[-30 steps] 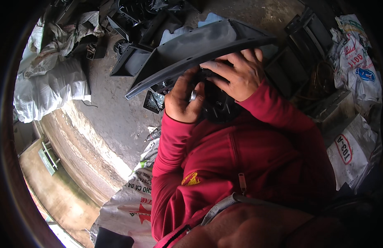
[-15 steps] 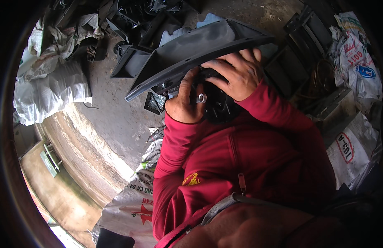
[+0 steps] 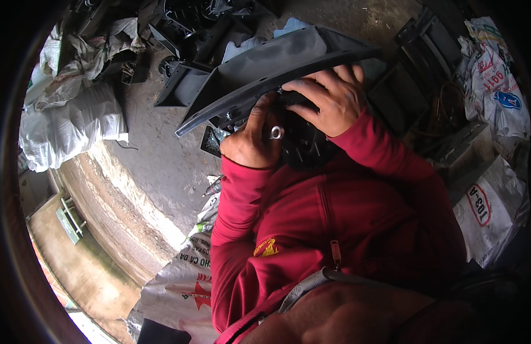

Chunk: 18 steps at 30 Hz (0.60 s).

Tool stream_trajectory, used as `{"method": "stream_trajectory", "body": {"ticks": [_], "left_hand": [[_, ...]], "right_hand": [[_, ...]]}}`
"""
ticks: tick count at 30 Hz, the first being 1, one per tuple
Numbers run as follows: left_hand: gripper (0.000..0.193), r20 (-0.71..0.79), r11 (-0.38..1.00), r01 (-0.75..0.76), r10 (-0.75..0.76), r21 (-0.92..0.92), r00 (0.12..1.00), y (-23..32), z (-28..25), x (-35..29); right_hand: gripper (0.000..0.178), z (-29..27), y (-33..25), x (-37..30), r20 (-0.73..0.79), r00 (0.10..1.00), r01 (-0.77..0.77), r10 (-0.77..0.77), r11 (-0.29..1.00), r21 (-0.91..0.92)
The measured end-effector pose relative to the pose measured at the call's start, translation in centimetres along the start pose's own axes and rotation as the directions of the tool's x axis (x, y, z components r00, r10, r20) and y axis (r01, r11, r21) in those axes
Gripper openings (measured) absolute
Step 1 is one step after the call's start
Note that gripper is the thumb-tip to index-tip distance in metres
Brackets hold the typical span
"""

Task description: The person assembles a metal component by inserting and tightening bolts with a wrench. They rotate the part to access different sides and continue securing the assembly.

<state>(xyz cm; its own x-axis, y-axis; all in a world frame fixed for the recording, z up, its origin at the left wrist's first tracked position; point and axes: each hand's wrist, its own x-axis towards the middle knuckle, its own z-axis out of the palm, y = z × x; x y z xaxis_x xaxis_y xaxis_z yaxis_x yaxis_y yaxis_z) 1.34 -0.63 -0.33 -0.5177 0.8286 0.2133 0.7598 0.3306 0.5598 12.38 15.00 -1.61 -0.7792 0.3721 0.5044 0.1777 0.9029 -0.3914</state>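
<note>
A long dark grey tray-shaped panel [image 3: 271, 60] with a raised rim is tilted in front of my chest. My right hand [image 3: 331, 97] grips its near edge, fingers along the rim and thumb by a black part below. My left hand [image 3: 251, 140] points its index finger up against the panel's underside. Its other fingers curl round a silver metal piece [image 3: 277, 132] with a round hollow end; the rest of that piece is hidden. Beneath both hands sits a black moulded part [image 3: 305, 143], mostly in shadow.
A small black box of screws [image 3: 213, 140] lies left of my left hand. Several dark trays [image 3: 185, 85] and black parts lie beyond on the floor [image 3: 156, 163]. White plastic sacks [image 3: 73, 123] stand at left, and printed sacks [image 3: 486, 200] at right.
My left hand has shifted slightly left with the silver piece. My right index finger has moved a little on the panel's near side. The panel has hardly moved.
</note>
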Motion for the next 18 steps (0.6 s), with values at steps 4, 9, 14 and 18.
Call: {"method": "stream_trajectory", "body": {"ticks": [4, 9, 14, 18], "left_hand": [[0.048, -0.119, 0.998, -0.022, 0.014, -0.066, 0.993, 1.0, -0.4, 0.1], [0.048, -0.02, 0.999, -0.024, 0.025, 0.047, 0.999, -0.2, -0.7, 0.2], [0.046, 0.036, 0.997, -0.042, 0.04, 0.063, 0.999, -1.0, -0.8, 0.3], [0.044, 0.056, 0.996, -0.039, 0.035, 0.084, 0.998, -0.1, -1.0, 0.4]], "right_hand": [[0.04, 0.0, 0.0, 0.0, -0.002, 1.0, -0.006, 0.006, 1.0, 0.015], [0.041, 0.2, 0.1, -0.4, -0.002, 1.0, -0.006, 0.006, 1.0, 0.021], [0.042, 0.3, 0.2, -0.4, -0.03, 1.0, 0.0, 0.001, 1.0, 0.016], [0.044, 0.4, 0.2, -0.5, -0.038, 0.999, -0.006, 0.007, 1.0, 0.013]]}}
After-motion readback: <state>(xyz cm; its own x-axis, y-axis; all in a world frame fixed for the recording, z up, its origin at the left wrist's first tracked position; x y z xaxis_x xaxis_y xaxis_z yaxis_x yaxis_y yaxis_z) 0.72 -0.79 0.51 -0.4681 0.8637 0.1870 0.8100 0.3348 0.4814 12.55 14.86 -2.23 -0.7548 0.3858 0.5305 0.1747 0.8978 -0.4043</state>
